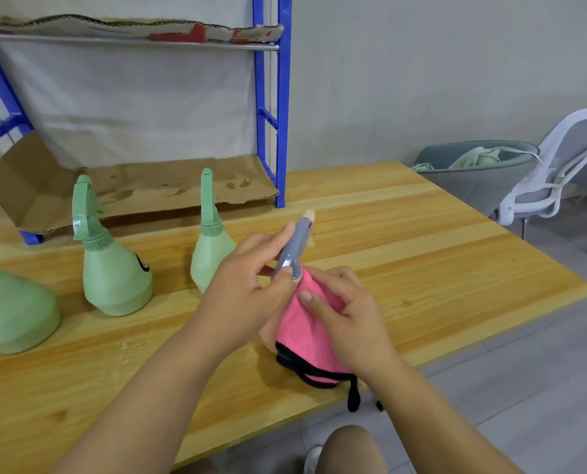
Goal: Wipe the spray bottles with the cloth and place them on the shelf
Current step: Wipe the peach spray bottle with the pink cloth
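My left hand [247, 285] pinches the grey spray head [295, 244] of a bottle held above the wooden table [456, 254]. A pink cloth [305, 336] with black trim covers the bottle's body, which is hidden. My right hand [346, 313] grips the cloth around that body. Three green spray bottles stand on the table: one [114, 268] left of centre, one [210, 248] just behind my left hand, and a big one [11, 313] cut off at the left edge.
A blue metal shelf [271, 114] stands on the table's far side, its levels lined with brown cardboard [148, 189]. To the right, off the table, are a grey chair with clothes [476, 176] and a white chair [565, 165]. My knee [350, 449] shows below.
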The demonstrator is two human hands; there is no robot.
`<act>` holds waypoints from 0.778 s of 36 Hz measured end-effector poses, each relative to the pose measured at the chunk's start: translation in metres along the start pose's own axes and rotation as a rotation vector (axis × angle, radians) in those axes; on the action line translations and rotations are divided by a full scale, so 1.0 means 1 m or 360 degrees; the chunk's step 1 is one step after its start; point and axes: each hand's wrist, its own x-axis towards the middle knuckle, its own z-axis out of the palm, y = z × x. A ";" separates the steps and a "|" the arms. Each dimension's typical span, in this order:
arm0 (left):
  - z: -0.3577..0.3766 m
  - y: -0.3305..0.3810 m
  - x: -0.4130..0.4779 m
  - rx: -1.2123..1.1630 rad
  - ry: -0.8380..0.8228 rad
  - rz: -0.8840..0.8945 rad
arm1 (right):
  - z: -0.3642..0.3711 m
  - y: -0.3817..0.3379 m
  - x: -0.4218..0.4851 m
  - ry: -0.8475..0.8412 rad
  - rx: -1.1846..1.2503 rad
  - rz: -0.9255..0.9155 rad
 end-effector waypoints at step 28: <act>0.000 -0.012 -0.008 -0.0125 0.0224 -0.0134 | 0.025 0.029 -0.014 0.0027 -0.0743 -0.0199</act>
